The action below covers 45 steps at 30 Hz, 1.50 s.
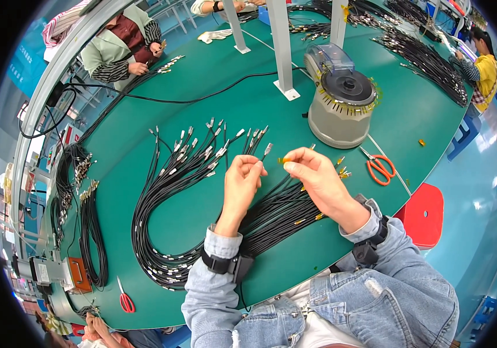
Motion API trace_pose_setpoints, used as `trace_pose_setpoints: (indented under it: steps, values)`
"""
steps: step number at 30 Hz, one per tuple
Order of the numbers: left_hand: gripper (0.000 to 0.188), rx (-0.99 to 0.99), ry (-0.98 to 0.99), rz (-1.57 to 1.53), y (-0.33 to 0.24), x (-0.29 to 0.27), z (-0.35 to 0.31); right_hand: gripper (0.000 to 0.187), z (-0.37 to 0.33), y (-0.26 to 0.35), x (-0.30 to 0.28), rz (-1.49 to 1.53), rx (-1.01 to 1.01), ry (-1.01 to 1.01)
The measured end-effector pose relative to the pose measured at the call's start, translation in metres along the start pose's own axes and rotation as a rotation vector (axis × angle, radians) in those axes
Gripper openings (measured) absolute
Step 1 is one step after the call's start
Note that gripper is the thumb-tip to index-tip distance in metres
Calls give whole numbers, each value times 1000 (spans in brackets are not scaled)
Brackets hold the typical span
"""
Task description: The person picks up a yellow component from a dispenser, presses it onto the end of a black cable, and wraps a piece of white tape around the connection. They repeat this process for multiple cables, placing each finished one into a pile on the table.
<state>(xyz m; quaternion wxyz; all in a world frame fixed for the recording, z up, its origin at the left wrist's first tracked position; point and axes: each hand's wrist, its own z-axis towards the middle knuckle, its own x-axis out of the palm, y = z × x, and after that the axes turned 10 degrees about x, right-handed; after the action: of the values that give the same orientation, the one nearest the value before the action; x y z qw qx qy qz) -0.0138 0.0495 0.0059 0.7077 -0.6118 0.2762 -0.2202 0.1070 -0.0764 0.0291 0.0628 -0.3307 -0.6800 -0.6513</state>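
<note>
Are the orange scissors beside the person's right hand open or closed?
Closed. The orange scissors lie flat on the green table, blades together in one thin point, handle loops side by side.

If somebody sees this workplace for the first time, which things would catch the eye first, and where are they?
Probably the big looped bundle of thin black cables with metal ends, spread across the green table. At the centre, the left hand pinches one cable end and the right hand holds a small yellow piece. Behind them stands a round grey machine, with orange-handled scissors to its right.
</note>
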Motion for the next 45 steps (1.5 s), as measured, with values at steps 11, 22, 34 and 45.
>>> trace_pose_setpoints:
  steps: [11, 22, 34, 45]
  values:
    - [16, 99, -25, -204, -33, 13, -29, 11, -4, -14, 15, 93, -87, -63]
    - [14, 74, -123, -325, -41, 24, -40, 9, -2, -24, 27, 110, -108, -101]
    - [13, 105, -109, -299, -40, 27, -43, 10, -2, -23, 25, 71, -143, -124]
    - [15, 105, -139, -292, -42, 30, -45, 11, -2, -22, 25, 48, -143, -142]
